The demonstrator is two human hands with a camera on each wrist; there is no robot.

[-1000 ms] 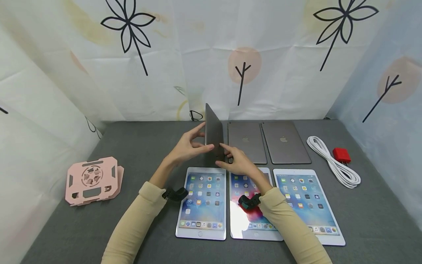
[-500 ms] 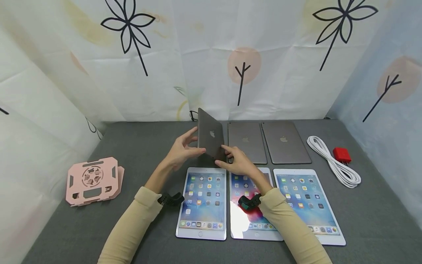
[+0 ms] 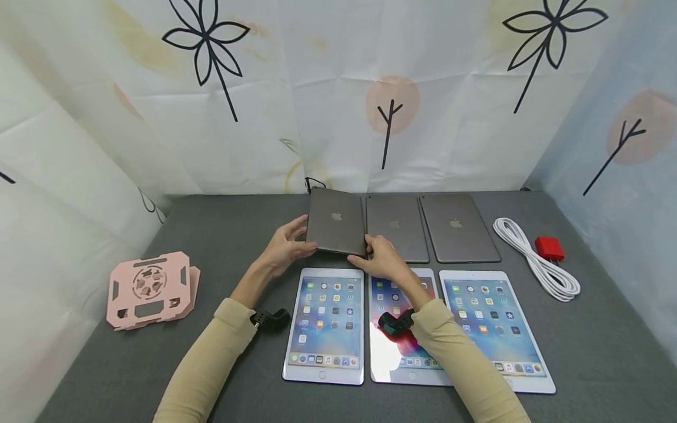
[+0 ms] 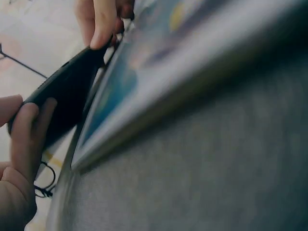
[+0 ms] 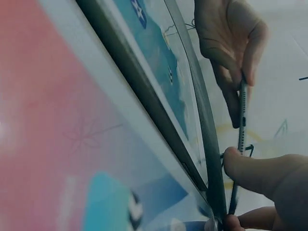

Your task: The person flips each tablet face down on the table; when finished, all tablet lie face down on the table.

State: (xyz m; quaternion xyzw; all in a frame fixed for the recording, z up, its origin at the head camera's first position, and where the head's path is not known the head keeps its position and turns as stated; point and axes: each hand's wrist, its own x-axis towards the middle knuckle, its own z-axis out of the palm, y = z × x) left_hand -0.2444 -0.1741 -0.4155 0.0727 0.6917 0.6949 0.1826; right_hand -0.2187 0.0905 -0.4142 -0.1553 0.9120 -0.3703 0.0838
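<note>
A dark grey tablet with an apple logo on its back is tilted above the cloth, its left side raised. My left hand pinches its left edge, thumb on the back and fingers underneath, as the left wrist view shows. At the near right corner my right hand pinches the same tablet between thumb and fingers. In the right wrist view the tablet's thin edge with its port runs between both hands. Just nearer lies a white tablet with its lit screen up.
Two more grey tablets lie back up to the right. Two lit white tablets lie under and beside the right arm. A coiled white cable, red charger and pink slotted panels sit at the sides.
The grey tablet has swung down leftward from nearly upright to a low tilt, its back now turned up. My left hand has moved left and down with it; the right hand has barely moved.
</note>
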